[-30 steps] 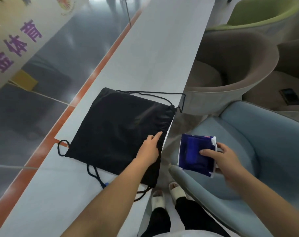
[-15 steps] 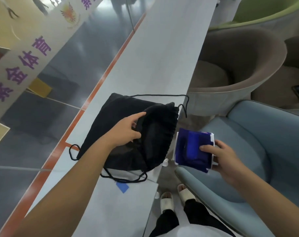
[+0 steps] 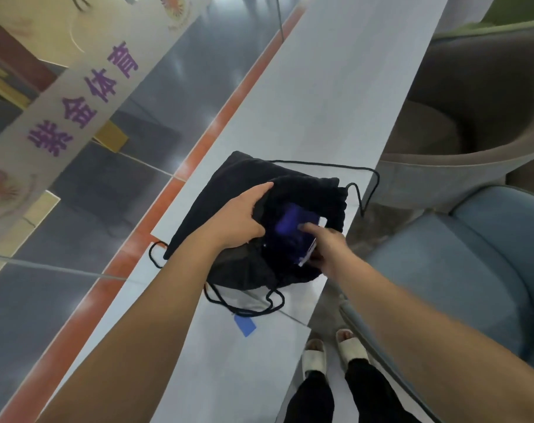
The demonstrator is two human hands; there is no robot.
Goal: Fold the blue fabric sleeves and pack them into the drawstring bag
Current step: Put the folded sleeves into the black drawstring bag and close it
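Note:
The black drawstring bag (image 3: 229,187) lies on the long grey counter (image 3: 335,96), its mouth facing me and held wide. My left hand (image 3: 238,218) grips the upper edge of the bag's mouth and lifts it. My right hand (image 3: 326,248) holds the folded blue fabric sleeves (image 3: 290,227) and has them partly inside the bag's mouth; their white edge shows at the lower right. The black cords (image 3: 363,181) trail over the counter edge on the right and loop in front of the bag.
A small blue tape mark (image 3: 245,325) is on the counter near me. A grey-blue armchair (image 3: 473,270) and a brown one (image 3: 473,117) stand to the right. My feet in pale slippers (image 3: 332,352) are below. An orange strip (image 3: 198,148) and glass border the counter's left.
My right hand has moved left from beside the counter and pushed the folded blue sleeves into the bag's mouth. My left hand has kept hold of the lifted upper edge.

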